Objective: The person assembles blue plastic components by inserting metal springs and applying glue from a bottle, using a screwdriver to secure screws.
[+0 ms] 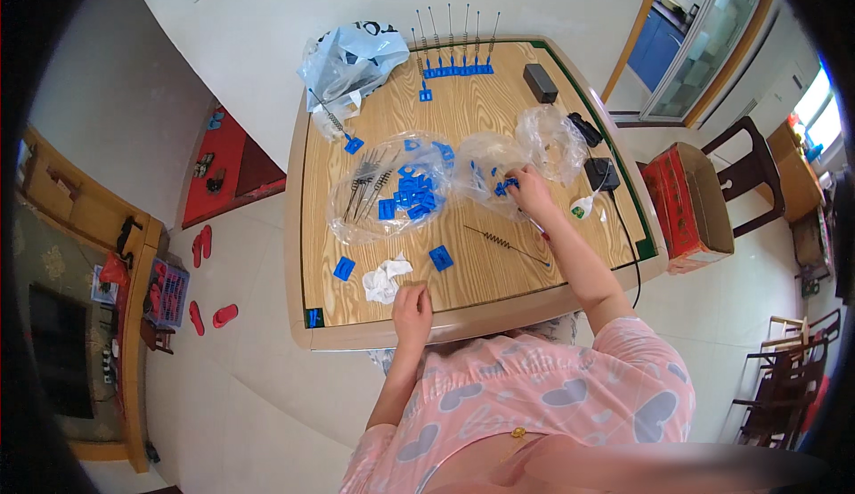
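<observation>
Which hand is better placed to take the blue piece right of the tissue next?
Probably the left hand: seemingly empty, nearer that piece; the right hand seems busy at a clear bag.

Tiny blue plastic bits [501,187] at a clear bag [485,148], chunkier blue blocks [414,193] heaped just left, one dark coiled rod [496,240] lying loose up front, more rods [451,52] standing upright in blue bases [459,72].

The right hand [529,193] is at small blue parts [511,185] by a clear bag [476,154]; the left hand [412,312] hovers beside crumpled white tissue [386,281], near the edge of the counter [472,318]
</observation>
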A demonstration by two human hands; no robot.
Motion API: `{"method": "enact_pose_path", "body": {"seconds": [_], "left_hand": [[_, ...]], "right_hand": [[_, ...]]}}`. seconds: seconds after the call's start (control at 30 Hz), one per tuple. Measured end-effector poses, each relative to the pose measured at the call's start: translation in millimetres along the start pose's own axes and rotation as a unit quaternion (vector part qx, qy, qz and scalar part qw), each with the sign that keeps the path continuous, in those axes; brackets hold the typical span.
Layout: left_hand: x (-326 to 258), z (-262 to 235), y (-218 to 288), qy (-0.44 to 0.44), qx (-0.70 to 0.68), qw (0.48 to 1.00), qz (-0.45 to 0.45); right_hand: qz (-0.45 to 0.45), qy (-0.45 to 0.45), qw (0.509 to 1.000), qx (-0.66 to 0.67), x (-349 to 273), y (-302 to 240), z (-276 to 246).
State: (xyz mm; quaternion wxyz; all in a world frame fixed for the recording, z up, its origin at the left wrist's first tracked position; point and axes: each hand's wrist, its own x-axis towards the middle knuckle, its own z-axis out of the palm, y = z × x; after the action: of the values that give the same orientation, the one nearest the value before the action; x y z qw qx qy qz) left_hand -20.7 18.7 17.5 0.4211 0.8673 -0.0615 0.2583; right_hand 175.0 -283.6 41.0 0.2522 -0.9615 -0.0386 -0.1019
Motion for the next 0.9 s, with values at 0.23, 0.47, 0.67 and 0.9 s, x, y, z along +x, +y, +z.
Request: {"method": "enact_pose_path", "body": {"seconds": [0.23, 0.47, 0.67, 0.9], "left_hand": [[0.6, -2.0, -0.2, -0.003, 0.004, 1.0, 0.003], [0.4, -0.6, 0.5, -0.008, 0.002, 1.0, -0.008], [0.8, -0.6, 1.2, -0.005, 0.002, 1.0, -0.001], [-2.9, -0.7, -2.5, -0.003, 0.004, 1.0, -0.006]], "right_hand": [[-0.042, 0.013, 0.999, 0.005, -3.0, -13.3, -12.7], [-0.081, 0.002, 0.996, -0.028, -2.2, -14.3, -9.1], [-0.066, -0.01, 0.997, -0.041, 1.3, -10.8, -3.4], [-0.065, 0.011, 0.998, -0.003, -2.1, -19.5, -10.8]]}}
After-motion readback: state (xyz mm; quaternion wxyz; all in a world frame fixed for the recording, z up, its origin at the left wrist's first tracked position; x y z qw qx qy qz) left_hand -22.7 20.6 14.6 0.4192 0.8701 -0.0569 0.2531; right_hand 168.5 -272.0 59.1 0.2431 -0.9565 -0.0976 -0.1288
